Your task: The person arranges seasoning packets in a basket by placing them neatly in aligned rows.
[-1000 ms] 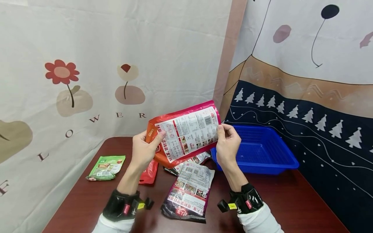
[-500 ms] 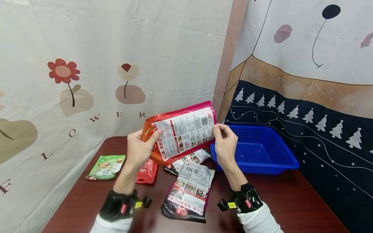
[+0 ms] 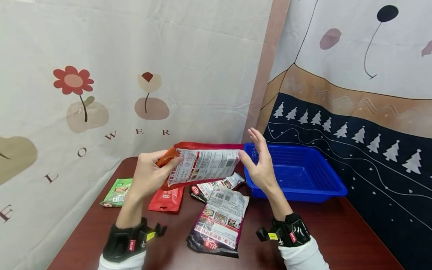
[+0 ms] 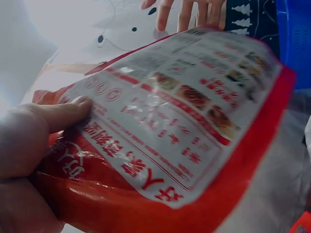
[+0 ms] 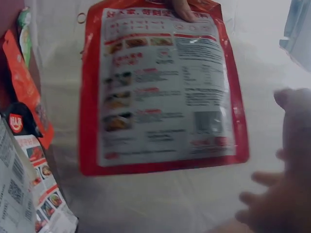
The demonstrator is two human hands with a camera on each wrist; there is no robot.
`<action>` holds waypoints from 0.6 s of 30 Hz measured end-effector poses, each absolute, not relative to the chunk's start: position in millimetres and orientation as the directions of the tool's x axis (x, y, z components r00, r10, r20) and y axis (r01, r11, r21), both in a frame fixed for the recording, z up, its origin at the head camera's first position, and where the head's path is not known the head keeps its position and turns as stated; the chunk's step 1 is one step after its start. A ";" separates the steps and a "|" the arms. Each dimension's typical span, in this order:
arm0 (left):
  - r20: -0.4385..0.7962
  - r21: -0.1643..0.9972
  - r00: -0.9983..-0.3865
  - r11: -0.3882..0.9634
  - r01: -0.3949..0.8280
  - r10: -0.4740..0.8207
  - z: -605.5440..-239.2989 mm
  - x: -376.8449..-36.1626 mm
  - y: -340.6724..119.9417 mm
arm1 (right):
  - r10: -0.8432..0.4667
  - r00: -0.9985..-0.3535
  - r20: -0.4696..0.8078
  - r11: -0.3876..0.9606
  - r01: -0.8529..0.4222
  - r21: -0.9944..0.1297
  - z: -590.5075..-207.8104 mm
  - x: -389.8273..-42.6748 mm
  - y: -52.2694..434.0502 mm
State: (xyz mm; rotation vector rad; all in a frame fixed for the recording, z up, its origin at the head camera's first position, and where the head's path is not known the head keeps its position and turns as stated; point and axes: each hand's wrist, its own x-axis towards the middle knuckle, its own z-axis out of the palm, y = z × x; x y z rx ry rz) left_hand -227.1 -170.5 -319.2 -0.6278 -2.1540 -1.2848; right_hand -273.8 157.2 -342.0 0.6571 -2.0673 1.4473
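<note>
A red and orange food pouch (image 3: 206, 165), its white printed label facing me, is held above the table. My left hand (image 3: 150, 174) pinches its orange end, the thumb lying over the label in the left wrist view. At the pouch's far end my right hand (image 3: 261, 167) has its fingers spread. The right wrist view shows a gap between that hand (image 5: 291, 170) and the pouch (image 5: 163, 87). Below lie a dark purple pouch (image 3: 217, 225), a black-ended pouch (image 3: 219, 185) partly covered by it, and a smaller red pouch (image 3: 167, 200).
A blue plastic basket (image 3: 337, 189) stands at the table's back right, beyond my right hand. On the left, my left forearm partly hides a green packet (image 3: 118, 193). Printed cloths hang behind the brown table (image 3: 337, 240).
My right hand has let go of the pouch and spread its fingers. The left hand has moved left with the pouch, whose right end has dropped and tipped flatter.
</note>
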 end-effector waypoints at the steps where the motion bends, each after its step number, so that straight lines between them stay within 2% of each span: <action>1: 0.671 0.611 -0.729 0.458 0.646 0.133 -318.4 -226.3 -171.8 | -0.128 -0.742 0.658 0.348 -0.655 -0.670 -340.6 -272.0 158.2; 4: 0.680 0.545 -0.706 0.506 0.668 0.199 -316.6 -223.7 -174.4 | -0.236 -0.735 0.635 0.443 -0.663 -0.603 -337.5 -266.4 158.7; 7: 0.669 0.503 -0.692 0.520 0.690 0.271 -315.5 -220.7 -174.8 | -0.344 -0.717 0.607 0.477 -0.690 -0.545 -335.9 -261.1 155.4; 12: 0.634 0.460 -0.675 0.518 0.721 0.378 -313.5 -215.9 -172.2 | -0.493 -0.668 0.557 0.444 -0.744 -0.500 -336.6 -253.5 144.8; 18: 0.615 0.423 -0.638 0.489 0.763 0.464 -312.7 -213.2 -167.0 | -0.585 -0.648 0.488 0.382 -0.751 -0.538 -342.8 -247.3 132.5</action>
